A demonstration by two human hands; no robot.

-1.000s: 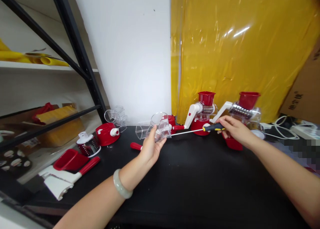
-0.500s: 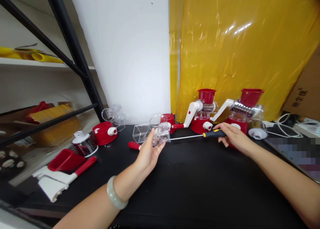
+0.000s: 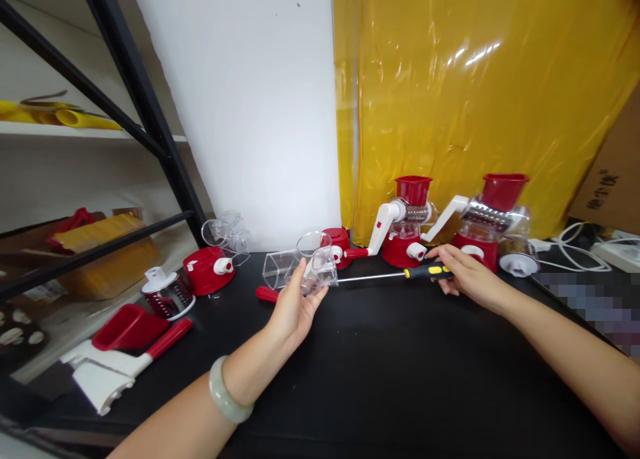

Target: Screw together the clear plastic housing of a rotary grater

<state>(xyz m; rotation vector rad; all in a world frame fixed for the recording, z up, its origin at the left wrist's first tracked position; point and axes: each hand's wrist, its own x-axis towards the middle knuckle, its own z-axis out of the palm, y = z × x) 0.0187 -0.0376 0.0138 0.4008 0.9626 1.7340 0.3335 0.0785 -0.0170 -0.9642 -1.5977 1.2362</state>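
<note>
My left hand [image 3: 293, 307] grips a clear plastic grater housing [image 3: 300, 269] held just above the black table [image 3: 380, 379]. My right hand [image 3: 463, 275] is closed around the black-and-yellow handle of a long screwdriver [image 3: 395, 275]. Its metal shaft points left, and the tip reaches into the side of the clear housing. A red base with a white knob [image 3: 337, 242] stands right behind the housing. A red handle [image 3: 266, 293] lies on the table under my left hand.
Two assembled red-and-white rotary graters [image 3: 407, 222] [image 3: 487, 222] stand at the back by the yellow sheet. Left lie a red base [image 3: 207, 270], a metal drum [image 3: 167, 292], a clear part [image 3: 227, 231], a red hopper [image 3: 127, 327] and white body [image 3: 103, 379]. Cables [image 3: 585, 249] trail right.
Both hands have drifted slightly down and left with the housing and screwdriver; the camera view has shifted a little. The grips are unchanged.
</note>
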